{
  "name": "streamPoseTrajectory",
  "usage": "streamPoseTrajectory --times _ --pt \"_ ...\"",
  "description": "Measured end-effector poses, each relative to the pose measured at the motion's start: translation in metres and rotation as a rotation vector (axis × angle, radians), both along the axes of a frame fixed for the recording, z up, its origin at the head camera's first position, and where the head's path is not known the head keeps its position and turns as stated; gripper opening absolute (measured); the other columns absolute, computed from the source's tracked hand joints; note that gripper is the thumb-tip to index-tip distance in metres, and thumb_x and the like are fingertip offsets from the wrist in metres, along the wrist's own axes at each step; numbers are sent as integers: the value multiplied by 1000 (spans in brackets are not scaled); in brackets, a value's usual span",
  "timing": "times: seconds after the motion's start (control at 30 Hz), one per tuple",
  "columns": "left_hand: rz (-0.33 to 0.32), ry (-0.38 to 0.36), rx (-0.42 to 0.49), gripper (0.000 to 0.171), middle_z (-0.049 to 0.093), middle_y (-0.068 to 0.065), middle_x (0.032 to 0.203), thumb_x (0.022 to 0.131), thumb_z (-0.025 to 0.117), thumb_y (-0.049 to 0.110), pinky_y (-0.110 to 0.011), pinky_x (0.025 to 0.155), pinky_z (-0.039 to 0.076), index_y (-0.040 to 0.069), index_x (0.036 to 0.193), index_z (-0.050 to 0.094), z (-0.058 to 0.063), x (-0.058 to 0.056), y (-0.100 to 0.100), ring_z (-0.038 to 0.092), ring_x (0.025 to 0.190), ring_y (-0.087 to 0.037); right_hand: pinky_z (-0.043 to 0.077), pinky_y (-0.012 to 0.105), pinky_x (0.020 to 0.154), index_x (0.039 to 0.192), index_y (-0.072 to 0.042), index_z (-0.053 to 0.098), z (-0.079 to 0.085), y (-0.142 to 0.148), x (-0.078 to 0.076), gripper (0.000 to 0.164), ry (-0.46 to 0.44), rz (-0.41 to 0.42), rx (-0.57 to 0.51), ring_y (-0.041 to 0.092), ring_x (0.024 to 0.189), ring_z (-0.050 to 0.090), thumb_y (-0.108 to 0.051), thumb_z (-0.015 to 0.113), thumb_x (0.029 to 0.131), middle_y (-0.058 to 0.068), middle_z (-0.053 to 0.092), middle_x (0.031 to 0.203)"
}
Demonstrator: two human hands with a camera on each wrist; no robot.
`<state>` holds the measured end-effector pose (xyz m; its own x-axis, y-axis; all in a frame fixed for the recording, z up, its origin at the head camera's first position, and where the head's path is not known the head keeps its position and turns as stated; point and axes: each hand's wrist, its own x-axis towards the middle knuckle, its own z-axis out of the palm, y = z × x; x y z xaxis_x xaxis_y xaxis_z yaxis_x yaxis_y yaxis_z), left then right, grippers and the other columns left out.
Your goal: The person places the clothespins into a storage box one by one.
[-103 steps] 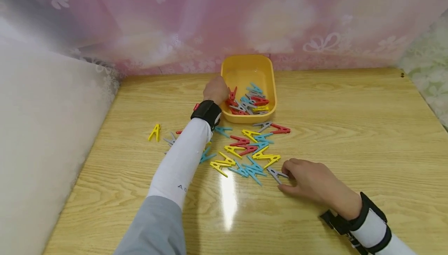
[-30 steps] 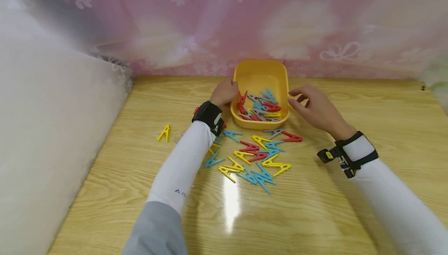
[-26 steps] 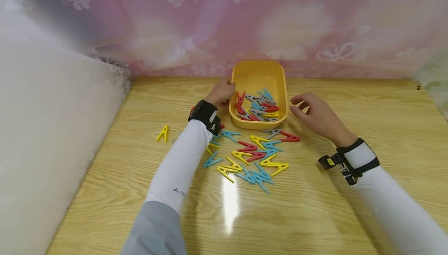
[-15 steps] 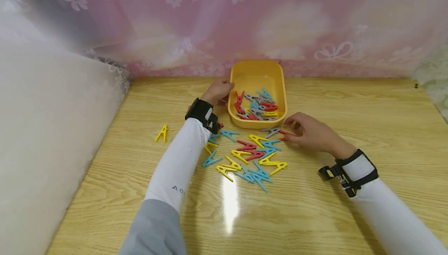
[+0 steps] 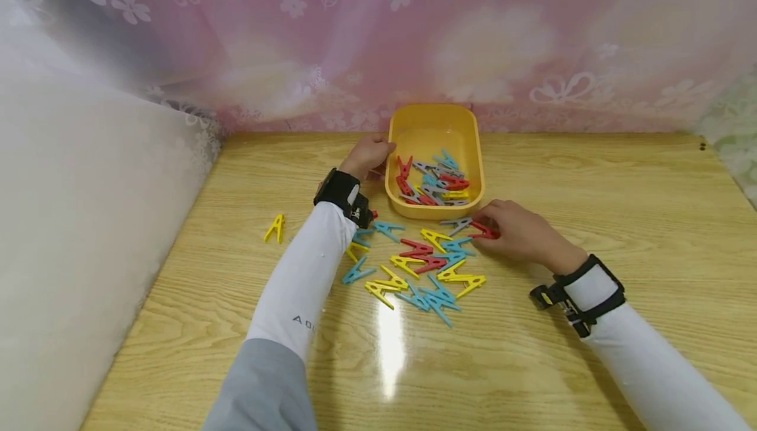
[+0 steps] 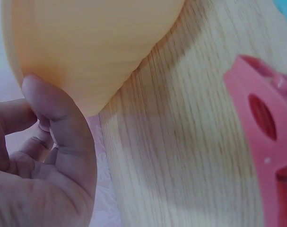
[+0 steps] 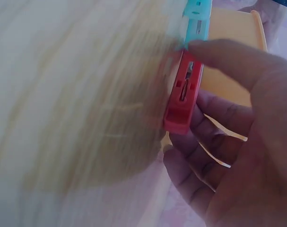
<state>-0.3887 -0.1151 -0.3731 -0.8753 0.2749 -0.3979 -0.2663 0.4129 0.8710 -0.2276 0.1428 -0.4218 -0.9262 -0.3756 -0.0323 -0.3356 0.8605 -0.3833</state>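
Note:
My left hand grips the left rim of a yellow plastic box, its thumb against the wall in the left wrist view. Several red, grey, blue and yellow clothespins lie inside the box, near its front end. Just off the box's front right corner, my right hand pinches a red clothespin between thumb and fingers, low over the table. A grey clothespin lies beside it. In the right wrist view a blue clothespin shows beyond the red one.
More clothespins are scattered on the wooden table in front of the box, some overlapping. A lone yellow clothespin lies to the left. Part of the scatter is hidden under my left forearm. A pink flowered curtain hangs behind the table.
My right hand came from the grey clothespin at the near right to the box's right side, then down to the red clothespin. The near grey clothespin has left the table. My left hand stays at the box.

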Motion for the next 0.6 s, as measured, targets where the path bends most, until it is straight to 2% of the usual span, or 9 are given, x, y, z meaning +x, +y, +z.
streamPoseTrajectory --times 0.17,0.4,0.5,0.6 --pt "1 -2 -28 38 57 -15 92 101 48 27 -32 63 48 3 129 50 -1 0 1 54 61 -19 41 34 66 117 -3 64 -1 -1 0 43 -9 -8 -14 19 76 47 -31 73 85 3 55 88" --pt "5 4 -42 35 55 -12 91 100 49 28 -34 66 49 5 127 51 -1 -1 0 55 62 -19 47 38 72 109 -2 67 2 3 1 35 -47 -34 -57 19 83 55 -28 72 86 8 62 99" --pt "6 5 -42 34 55 -12 91 100 49 28 -34 66 49 6 126 51 0 -1 0 55 61 -19 47 39 72 104 -3 68 3 7 2 32 -48 -48 -64 20 82 56 -28 73 85 7 62 97" --pt "8 8 -41 34 55 -12 89 100 49 28 -35 67 49 6 126 51 0 -1 0 55 61 -19 48 39 73 105 -5 68 6 11 5 33 -56 -71 -89 19 83 56 -30 74 85 6 63 97"
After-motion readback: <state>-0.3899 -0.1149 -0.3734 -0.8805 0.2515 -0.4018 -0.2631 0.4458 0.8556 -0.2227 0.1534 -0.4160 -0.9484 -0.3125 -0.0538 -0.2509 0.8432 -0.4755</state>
